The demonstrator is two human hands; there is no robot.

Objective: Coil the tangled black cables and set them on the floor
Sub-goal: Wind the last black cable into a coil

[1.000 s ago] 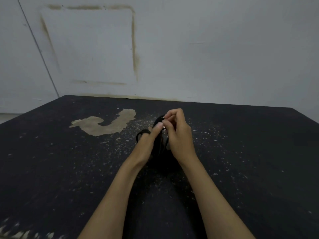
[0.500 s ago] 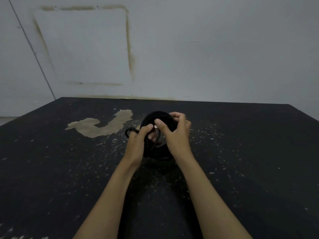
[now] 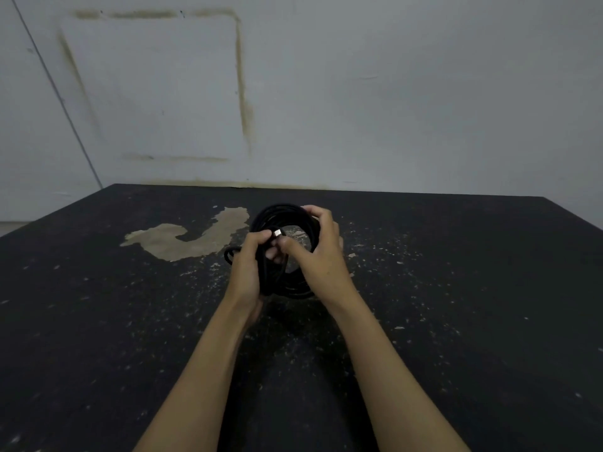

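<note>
Coil of black cable [image 3: 287,252] turned more face-on since earlier; limp loops are gripped by left hand [image 3: 249,272] and right hand [image 3: 321,252], best held across the bundle.

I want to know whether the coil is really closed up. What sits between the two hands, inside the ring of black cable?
In the head view, a small metal plug tip sits between the left hand and right hand, inside the cable coil.
</note>
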